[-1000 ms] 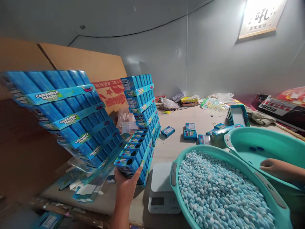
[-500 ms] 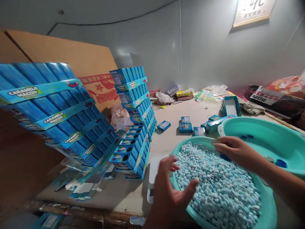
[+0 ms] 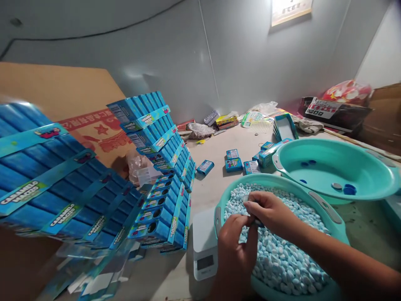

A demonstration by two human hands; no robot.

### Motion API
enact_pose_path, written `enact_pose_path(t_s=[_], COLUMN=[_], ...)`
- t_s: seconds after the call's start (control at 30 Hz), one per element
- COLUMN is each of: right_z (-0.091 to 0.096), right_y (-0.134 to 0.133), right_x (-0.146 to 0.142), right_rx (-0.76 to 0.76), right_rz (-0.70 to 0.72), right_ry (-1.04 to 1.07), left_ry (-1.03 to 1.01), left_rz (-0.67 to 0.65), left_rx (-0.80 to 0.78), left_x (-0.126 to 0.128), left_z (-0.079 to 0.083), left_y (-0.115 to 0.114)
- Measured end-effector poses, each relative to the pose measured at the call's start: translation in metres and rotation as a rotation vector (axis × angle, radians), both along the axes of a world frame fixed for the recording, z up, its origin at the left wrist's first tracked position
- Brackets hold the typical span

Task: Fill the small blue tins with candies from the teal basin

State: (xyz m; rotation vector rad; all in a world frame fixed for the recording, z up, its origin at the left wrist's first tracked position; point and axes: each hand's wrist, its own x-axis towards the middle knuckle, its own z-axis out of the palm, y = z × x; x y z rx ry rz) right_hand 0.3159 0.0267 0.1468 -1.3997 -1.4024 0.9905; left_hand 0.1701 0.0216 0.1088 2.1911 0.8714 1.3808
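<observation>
My left hand [image 3: 236, 240] and my right hand [image 3: 266, 209] meet over a turquoise tub [image 3: 340, 234] filled with small pale blue and white candies [image 3: 291, 255]. The fingers of both are pinched together. A small silvery round piece [image 3: 246, 198] shows at my right fingertips, and a bit of something dark blue [image 3: 259, 223] shows below them. My fingers hide most of what is between them, so I cannot tell its full shape or how each hand grips it.
A white digital scale [image 3: 203, 238] stands left of the tub. Tall stacks of blue candy boxes [image 3: 163, 142] rise at the left. Behind lie several loose small boxes [image 3: 233, 164]. At the right, another turquoise basin [image 3: 322, 167] holds a few dark blue caps [image 3: 349, 189] and a silvery disc [image 3: 336, 186].
My right hand has moved left and toward me from the tub's far rim. My left hand, spread before, has closed to meet it. The view has turned right.
</observation>
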Motion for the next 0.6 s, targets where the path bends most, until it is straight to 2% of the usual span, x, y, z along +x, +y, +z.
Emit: enact_pose_path(t_s=[0.1,0.17,0.27,0.37,0.4,0.47,0.53,0.6], right_z=[-0.003,-0.004,-0.005,-0.005,-0.005,-0.005,-0.006,-0.006], right_y=[0.000,0.000,0.001,0.001,0.001,0.001,0.002,0.002], right_x=[0.003,0.006,0.011,0.016,0.017,0.019,0.020,0.021], right_rx=[0.030,0.055,0.103,0.152,0.167,0.198,0.224,0.235], right_rz=[-0.036,-0.049,-0.064,-0.086,-0.090,-0.097,-0.097,-0.087], right_ry=[-0.070,-0.095,-0.136,-0.185,-0.195,-0.205,-0.226,-0.241], left_ry=[0.050,0.138,0.339,0.529,0.609,0.737,0.803,0.840], left_rz=[0.044,0.172,0.461,0.577,0.610,0.668,0.671,0.657], left_rx=[-0.048,-0.087,-0.249,-0.375,-0.407,-0.495,-0.552,-0.606], left_x=[-0.013,-0.039,-0.090,-0.127,-0.133,-0.138,-0.140,-0.144], left_z=[0.015,0.039,0.088,0.128,0.135,0.137,0.129,0.120], left_y=[0.009,0.027,0.076,0.142,0.164,0.202,0.229,0.246])
